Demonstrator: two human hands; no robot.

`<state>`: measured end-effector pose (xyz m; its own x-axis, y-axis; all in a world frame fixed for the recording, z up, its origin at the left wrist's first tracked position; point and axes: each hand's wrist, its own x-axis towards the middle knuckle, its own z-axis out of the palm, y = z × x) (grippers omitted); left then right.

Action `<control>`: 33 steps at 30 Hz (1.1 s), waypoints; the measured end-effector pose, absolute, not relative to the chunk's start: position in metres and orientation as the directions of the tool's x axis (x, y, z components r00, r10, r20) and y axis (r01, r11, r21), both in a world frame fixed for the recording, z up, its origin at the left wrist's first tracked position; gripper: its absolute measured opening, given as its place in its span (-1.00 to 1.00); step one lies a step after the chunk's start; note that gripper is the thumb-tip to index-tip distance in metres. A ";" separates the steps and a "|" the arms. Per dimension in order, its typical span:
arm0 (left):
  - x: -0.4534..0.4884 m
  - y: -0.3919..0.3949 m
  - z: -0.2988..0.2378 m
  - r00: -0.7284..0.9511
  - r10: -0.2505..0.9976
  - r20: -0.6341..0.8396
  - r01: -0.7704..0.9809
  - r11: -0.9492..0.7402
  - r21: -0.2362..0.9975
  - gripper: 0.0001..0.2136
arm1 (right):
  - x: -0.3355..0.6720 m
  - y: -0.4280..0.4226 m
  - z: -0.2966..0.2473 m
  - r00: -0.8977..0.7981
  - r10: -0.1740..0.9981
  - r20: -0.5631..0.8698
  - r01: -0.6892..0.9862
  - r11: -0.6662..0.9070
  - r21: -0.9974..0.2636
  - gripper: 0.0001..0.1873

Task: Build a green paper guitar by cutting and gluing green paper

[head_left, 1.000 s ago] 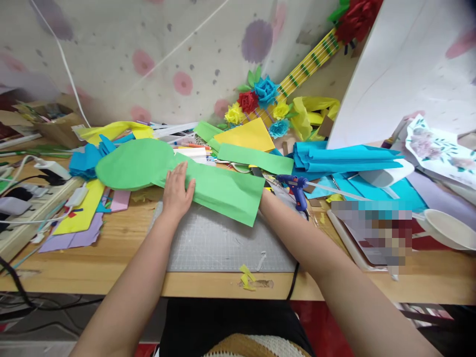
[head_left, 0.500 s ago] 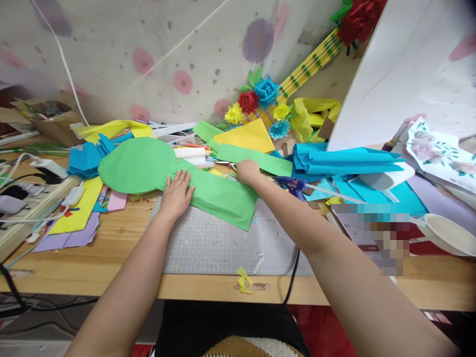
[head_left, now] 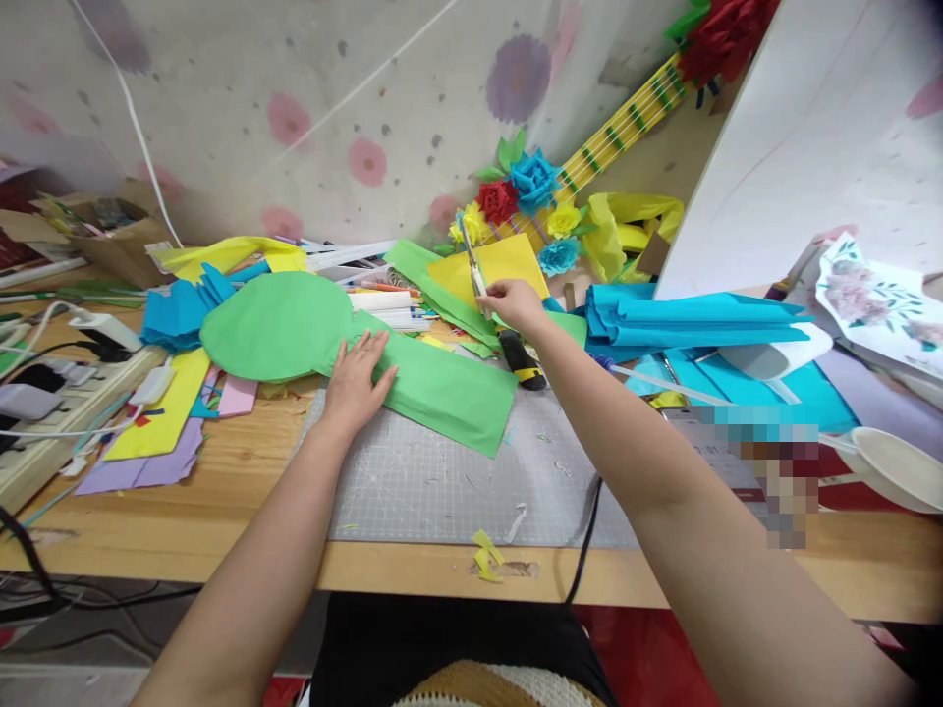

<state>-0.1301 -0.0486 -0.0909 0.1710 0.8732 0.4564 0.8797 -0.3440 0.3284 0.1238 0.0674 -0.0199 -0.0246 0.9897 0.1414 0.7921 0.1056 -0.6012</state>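
My left hand lies flat, fingers spread, on a large green paper cutout with a round head and a long strip that runs onto the grey cutting mat. My right hand is raised over the paper pile farther back, closed on a pair of scissors whose blades point up and away. Below that hand lies a black and yellow tool handle. Green strips and a yellow sheet lie beneath the scissors.
Folded blue paper is stacked to the right, with a white bowl beyond. Yellow, purple and pink sheets and a power strip with cables lie left. Paper flowers stand against the dotted backdrop. A black cable hangs over the table's front edge.
My right hand came out from under the green strip, reached to the paper pile behind it and lifted the scissors. My left hand stayed flat on the green cutout.
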 end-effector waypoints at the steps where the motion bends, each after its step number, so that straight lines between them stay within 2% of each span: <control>1: -0.129 -0.050 -0.089 0.207 0.865 0.456 0.868 -0.378 0.323 -0.50 | 0.123 0.068 -0.018 -0.027 0.992 0.121 0.692 0.106 -0.714 -0.82; 3: -0.128 -0.052 -0.088 0.282 0.855 0.435 0.845 -0.436 0.310 -0.49 | 0.121 0.066 -0.014 -0.062 0.995 0.077 0.447 0.097 -0.889 -0.83; 5: -0.125 -0.054 -0.087 0.351 0.853 0.386 0.827 -0.476 0.300 -0.49 | 0.121 0.057 -0.012 -0.116 0.992 0.049 0.218 0.074 -0.973 -0.82; 7: -0.120 -0.056 -0.086 0.419 0.844 0.335 0.811 -0.514 0.281 -0.47 | 0.125 0.042 -0.012 -0.172 0.984 0.045 0.070 0.057 -0.996 -0.78; 11: -0.105 -0.058 -0.083 0.549 0.787 0.281 0.764 -0.609 0.214 -0.45 | 0.139 0.000 -0.020 -0.287 0.956 0.059 -0.070 0.041 -0.997 -0.68; 14: -0.093 -0.057 -0.080 0.611 0.754 0.242 0.738 -0.653 0.170 -0.48 | 0.152 -0.025 -0.034 -0.280 0.955 0.097 -0.069 0.081 -0.994 -0.70; 18: -0.080 -0.051 -0.079 0.667 0.734 0.128 0.723 -0.679 0.130 -0.47 | 0.168 -0.039 -0.055 -0.223 0.963 0.150 0.099 0.175 -0.979 -0.77; 20: -0.075 -0.048 -0.079 0.685 0.725 0.075 0.716 -0.689 0.114 -0.43 | 0.173 -0.042 -0.060 -0.196 0.970 0.144 0.132 0.171 -0.976 -0.79; 25: -0.067 -0.038 -0.072 0.712 0.701 0.038 0.696 -0.712 0.089 -0.39 | 0.168 -0.046 -0.059 -0.193 0.979 0.065 0.018 0.070 -0.997 -0.81; 30: -0.070 -0.033 -0.062 0.721 0.692 0.046 0.689 -0.722 0.067 -0.42 | 0.165 -0.046 -0.055 -0.226 0.971 0.074 -0.071 0.060 -0.996 -0.61; 33: -0.077 -0.031 -0.055 0.714 0.694 0.097 0.693 -0.720 0.047 -0.43 | 0.172 -0.044 -0.051 -0.179 0.978 0.110 -0.085 0.096 -0.992 -0.46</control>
<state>-0.0769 -0.0308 -0.0547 0.7138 0.6936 0.0971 0.6929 -0.7196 0.0466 0.1721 -0.0443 -0.0506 -0.1788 0.9777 0.1104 -0.0851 0.0964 -0.9917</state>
